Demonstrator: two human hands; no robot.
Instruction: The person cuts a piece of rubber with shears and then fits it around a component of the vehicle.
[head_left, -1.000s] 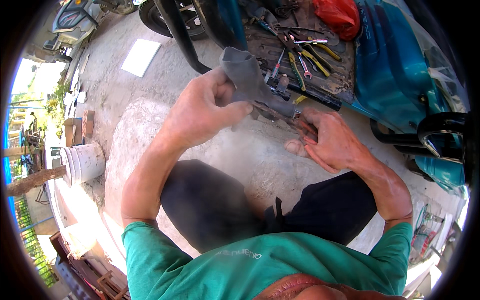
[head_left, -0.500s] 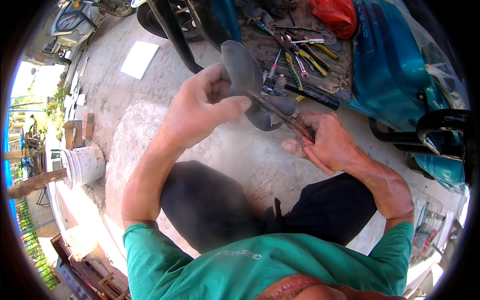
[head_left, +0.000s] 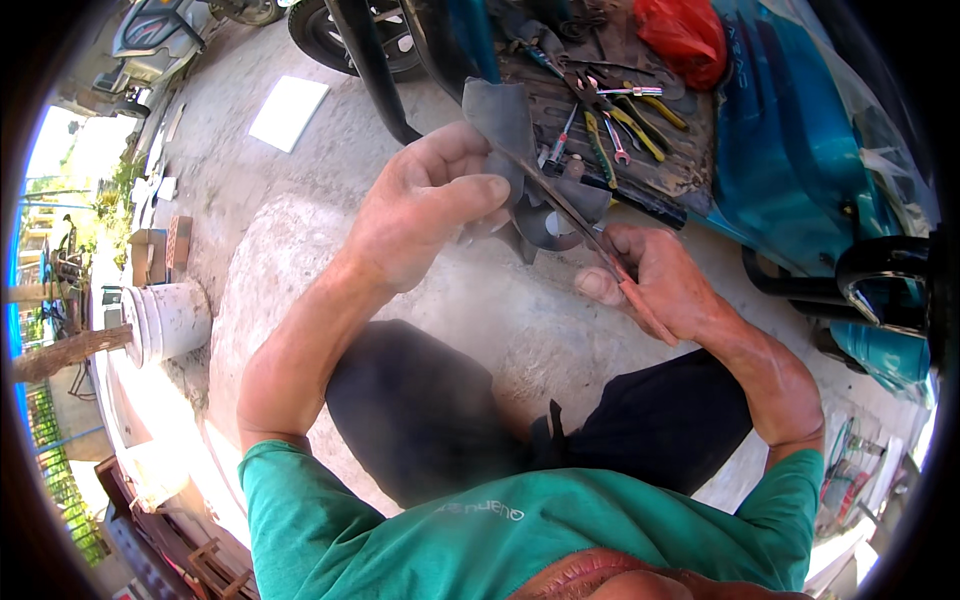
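Note:
Fingers and thumb of my left hand (head_left: 435, 200) are closed on a dark grey, curved sheet piece (head_left: 500, 115) that looks like rubber. Its lower part (head_left: 580, 200) curls out toward the right, with a hole or gap near the bottom. My right hand (head_left: 660, 275) grips a long, dark-bladed tool (head_left: 565, 205) by its red-orange handle, which sticks out past the palm. The blade runs up and left across the sheet piece, close to my left fingertips. Whether the tool has one blade or two I cannot tell.
Ahead, pliers (head_left: 625, 115), an open-ended wrench (head_left: 616, 145) and other tools lie on a dirty footboard (head_left: 690, 165). A red plastic bag (head_left: 680, 40) sits behind them, beside teal bodywork (head_left: 770, 140). A white board (head_left: 288, 112) lies on the floor; a white bucket (head_left: 175, 322) is at left.
Both hands have shifted slightly right with the sheet piece and tool. The sheet piece has turned, and the blade now lies more visibly across it.

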